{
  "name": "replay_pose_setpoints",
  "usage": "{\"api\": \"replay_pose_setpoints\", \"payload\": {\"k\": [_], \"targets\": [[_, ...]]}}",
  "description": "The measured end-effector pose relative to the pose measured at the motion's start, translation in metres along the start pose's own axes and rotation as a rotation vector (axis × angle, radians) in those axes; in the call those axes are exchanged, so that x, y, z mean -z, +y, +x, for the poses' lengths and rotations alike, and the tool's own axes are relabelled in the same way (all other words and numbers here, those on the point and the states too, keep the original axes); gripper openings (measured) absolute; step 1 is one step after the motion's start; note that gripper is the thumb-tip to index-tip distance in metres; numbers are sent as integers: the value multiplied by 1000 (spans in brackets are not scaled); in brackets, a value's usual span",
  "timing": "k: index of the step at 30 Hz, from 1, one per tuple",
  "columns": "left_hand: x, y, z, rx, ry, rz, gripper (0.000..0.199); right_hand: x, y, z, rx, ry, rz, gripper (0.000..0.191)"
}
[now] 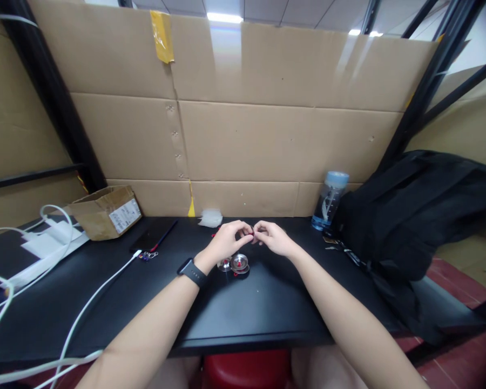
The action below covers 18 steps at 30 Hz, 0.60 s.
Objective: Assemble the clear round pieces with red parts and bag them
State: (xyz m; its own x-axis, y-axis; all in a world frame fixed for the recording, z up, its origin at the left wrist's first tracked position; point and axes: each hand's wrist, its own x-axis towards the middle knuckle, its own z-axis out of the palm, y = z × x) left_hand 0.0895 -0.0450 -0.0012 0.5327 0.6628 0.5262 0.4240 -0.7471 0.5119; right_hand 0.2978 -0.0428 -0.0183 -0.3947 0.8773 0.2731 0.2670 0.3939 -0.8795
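Note:
My left hand [229, 239], with a black watch [191, 272] on its wrist, is closed in a pinch over the middle of the black table [251, 319]. Facing it, my right hand [272, 237] has its fingers curled together. The fingertips of both meet on a small dark red piece [251, 232], mostly hidden by the fingers. Just below my left hand lie shiny round metal discs with red centres; the nearer disc [239, 263] is in plain view, and another disc [224, 264] is partly covered. A bit of red shows behind my left hand.
A crumpled clear plastic wrapper [210, 218] lies near the cardboard wall [243, 140]. To the left are a phone [154, 235], white cable [101, 294], power strip [51, 256] and open carton [107, 212]. A water bottle [329, 201] and black backpack [413, 216] stand right.

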Motion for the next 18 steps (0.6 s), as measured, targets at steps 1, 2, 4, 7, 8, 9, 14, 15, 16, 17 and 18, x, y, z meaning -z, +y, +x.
{"api": "replay_pose_setpoints", "payload": {"k": [1, 2, 4, 7, 8, 9, 14, 15, 16, 17, 18], "targets": [[-1, 0, 0, -4, 15, 2, 14, -2, 0, 1, -11, 0, 65, 29], [-1, -1, 0, -9, 24, 6, 14, -4, -1, 1, -19, 0, 114, 33], [0, -4, 0, -22, 40, 22, 14, -6, -4, 1, -30, 3, 178, 39], [2, -7, 0, -47, 62, 62, 10, -9, -9, -1, -43, 36, 256, 42], [2, -7, 0, -53, 67, 71, 9, -10, -11, -1, -49, 51, 291, 42], [1, -7, 0, -55, 71, 75, 8, -10, -13, -2, -54, 65, 327, 42], [-4, -3, -1, -54, 76, 87, 8, -14, -15, -4, -27, 112, 372, 41], [-4, -3, -1, -61, 61, 90, 8, -15, -14, -5, -18, 116, 360, 42], [-4, -3, 0, -69, 42, 93, 7, -16, -14, -4, -10, 119, 352, 43], [-3, -5, 0, -77, 20, 99, 8, -17, -13, -4, -3, 122, 343, 45], [0, -7, 0, -84, 3, 111, 8, -16, -12, -3, 6, 130, 331, 46]]}}
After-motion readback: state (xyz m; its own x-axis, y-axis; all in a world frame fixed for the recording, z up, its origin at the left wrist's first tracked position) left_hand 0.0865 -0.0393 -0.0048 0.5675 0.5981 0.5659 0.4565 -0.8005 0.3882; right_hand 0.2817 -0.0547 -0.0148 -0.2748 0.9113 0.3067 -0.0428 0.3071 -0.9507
